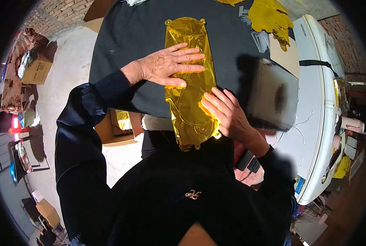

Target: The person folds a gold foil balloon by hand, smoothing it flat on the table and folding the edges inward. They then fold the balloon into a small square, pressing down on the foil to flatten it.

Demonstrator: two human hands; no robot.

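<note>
A flat gold foil balloon (189, 102) lies lengthwise on the black-covered table (129, 45), its near end hanging over the edge towards my lap. It is shiny and creased, with small tabs at its ends and a printed eye-like mark near the bottom. My left hand (170, 65) rests palm down across its upper half, fingers spread. Lower down, my right hand (228, 112) lies on the balloon's right edge with the fingers stretched out; its thumb is hard to see.
More gold foil pieces (269, 16) lie at the table's far right, beside clear plastic strips (261, 42). A plastic-wrapped block (275, 94) sits on the right, next to a white freezer (314, 110). An open cardboard box (119, 139) stands below the table's left side.
</note>
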